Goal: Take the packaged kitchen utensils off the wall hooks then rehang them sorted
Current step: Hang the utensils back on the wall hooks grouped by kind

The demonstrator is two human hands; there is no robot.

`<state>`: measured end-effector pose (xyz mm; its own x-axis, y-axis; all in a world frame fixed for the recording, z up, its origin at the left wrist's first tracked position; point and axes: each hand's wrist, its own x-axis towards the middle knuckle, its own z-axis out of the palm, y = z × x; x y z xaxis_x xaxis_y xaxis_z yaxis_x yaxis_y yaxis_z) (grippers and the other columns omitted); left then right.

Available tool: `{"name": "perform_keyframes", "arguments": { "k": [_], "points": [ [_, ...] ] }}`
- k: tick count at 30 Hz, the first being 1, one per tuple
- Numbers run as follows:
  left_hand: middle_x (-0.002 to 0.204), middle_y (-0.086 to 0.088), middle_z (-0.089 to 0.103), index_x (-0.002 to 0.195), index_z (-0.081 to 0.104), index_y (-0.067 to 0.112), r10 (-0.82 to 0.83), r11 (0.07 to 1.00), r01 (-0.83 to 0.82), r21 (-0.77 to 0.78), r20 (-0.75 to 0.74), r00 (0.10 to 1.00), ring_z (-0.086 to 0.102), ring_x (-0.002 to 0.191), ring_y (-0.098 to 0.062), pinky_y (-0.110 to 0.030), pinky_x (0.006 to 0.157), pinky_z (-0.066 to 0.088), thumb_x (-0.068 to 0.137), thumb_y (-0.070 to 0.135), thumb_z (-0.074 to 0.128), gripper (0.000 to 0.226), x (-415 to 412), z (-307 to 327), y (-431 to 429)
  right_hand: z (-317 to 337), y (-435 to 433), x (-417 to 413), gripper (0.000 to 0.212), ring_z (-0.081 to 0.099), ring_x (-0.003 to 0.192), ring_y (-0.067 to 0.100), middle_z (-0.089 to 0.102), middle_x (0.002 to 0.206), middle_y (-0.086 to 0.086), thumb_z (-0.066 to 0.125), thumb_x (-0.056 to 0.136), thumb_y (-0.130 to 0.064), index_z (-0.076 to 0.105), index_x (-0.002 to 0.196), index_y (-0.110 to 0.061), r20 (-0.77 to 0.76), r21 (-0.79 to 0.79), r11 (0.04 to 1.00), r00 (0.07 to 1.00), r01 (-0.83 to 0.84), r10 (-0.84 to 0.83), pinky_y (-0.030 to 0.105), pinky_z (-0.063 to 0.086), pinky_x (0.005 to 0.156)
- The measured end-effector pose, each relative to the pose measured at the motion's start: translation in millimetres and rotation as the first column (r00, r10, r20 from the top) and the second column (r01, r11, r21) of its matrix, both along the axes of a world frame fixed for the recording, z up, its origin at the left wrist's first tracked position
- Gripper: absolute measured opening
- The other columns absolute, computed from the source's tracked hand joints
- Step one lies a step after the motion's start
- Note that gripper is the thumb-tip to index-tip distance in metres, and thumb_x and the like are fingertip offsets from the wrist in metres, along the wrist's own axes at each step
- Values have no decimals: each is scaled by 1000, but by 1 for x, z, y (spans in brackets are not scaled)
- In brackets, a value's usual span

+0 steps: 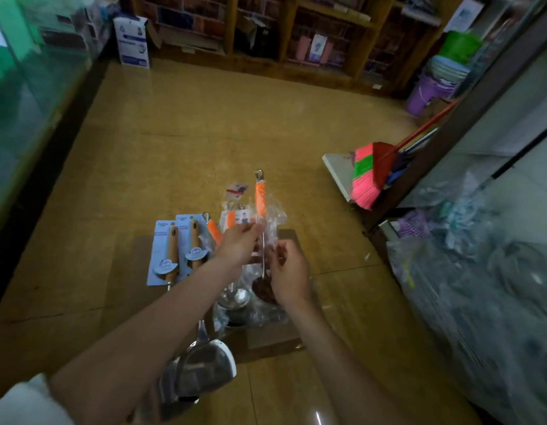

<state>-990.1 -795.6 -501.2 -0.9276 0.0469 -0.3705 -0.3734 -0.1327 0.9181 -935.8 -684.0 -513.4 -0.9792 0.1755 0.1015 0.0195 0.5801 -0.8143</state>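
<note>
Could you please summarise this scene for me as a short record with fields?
Setting: packaged utensils laid on cardboard on the floor
Left hand: pinches the orange-handled utensil by its handle
Right hand: grips its clear wrap
Lying nearby: two wooden-handled utensils on blue cards, left of the hands
Also in view: broom at right

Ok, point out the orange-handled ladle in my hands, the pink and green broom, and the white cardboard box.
orange-handled ladle (260, 197), head view, orange grip.
broom (362, 191), head view, pink bristles.
white cardboard box (132, 41), head view, front face.
</note>
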Motion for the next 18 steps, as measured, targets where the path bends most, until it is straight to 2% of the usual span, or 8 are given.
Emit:
{"name": "perform_keyframes", "arguments": {
  "k": [2, 5, 7, 9, 12, 13, 16, 18],
  "points": [
    [82, -6, 65, 109, 66, 10, -30, 998, 33, 51, -50, 998, 65, 67, -20, -34, 58, 56, 95, 33, 63, 27, -4, 23, 19, 17, 16, 9, 8, 55, 71, -3, 59, 81, -13, 54, 102, -26, 53, 94, -26, -25, -19, 999, 999, 31, -31, 13, 39, 55],
    [69, 1, 64, 97, 69, 13, -97, 994, 102, 43, -119, 988, 61, 59, -14, -28, 55, 50, 91, 31, 68, 19, -1, 62, 58, 50, 49, 25, 13, 54, 67, -6, 58, 77, -14, 55, 101, -24, 50, 89, -27, -109, -46, 994, 989, 95, -99, 13, 39, 54],
    [66, 0, 60, 85, 66, 13, -144, 987, 153, 45, -159, 977, 56, 52, -11, -23, 46, 48, 92, 22, 68, 12, 6, 88, 86, 71, 73, 38, 14, 52, 65, -4, 57, 76, -14, 55, 101, -25, 50, 88, -24, -183, -18, 991, 974, 129, -130, 14, 38, 54],
    [69, -5, 57, 77, 61, 13, -222, 972, 233, 24, -216, 951, 53, 51, -12, -22, 42, 48, 93, 14, 65, 17, 19, 113, 121, 90, 101, 58, 10, 53, 65, -2, 58, 77, -14, 55, 101, -23, 53, 91, -21, -234, -8, 984, 956, 180, -177, 16, 38, 56],
    [73, -11, 62, 82, 66, 6, -300, 951, 307, -25, -303, 904, 56, 52, -14, -24, 45, 51, 92, 9, 64, 10, 56, 153, 174, 118, 150, 99, 5, 57, 68, 2, 63, 81, -12, 58, 100, -26, 57, 99, -20, -268, -51, 958, 921, 281, -284, 28, 46, 62],
    [74, -12, 62, 84, 68, 5, -307, 949, 315, -29, -334, 891, 57, 55, -16, -26, 49, 52, 92, 9, 65, 9, 71, 168, 193, 130, 167, 116, 4, 59, 69, 0, 63, 82, -13, 60, 99, -25, 56, 100, -22, -281, -97, 950, 907, 297, -312, 28, 48, 64],
    [78, -18, 62, 81, 69, 9, -332, 935, 354, -31, -429, 840, 56, 64, -22, -38, 62, 53, 90, 11, 68, 9, 116, 216, 252, 157, 222, 172, 21, 66, 77, -3, 67, 89, -11, 69, 93, -24, 55, 108, -24, -220, -187, 923, 901, 337, -373, 24, 55, 72],
    [80, -16, 67, 79, 68, 10, -356, 915, 404, -11, -495, 793, 59, 57, -15, -27, 51, 52, 91, 9, 66, 12, 153, 248, 293, 173, 260, 215, 22, 70, 78, 8, 71, 94, 0, 70, 92, -26, 62, 110, -16, -152, -180, 917, 911, 356, -383, 33, 60, 69]
  ]
}}
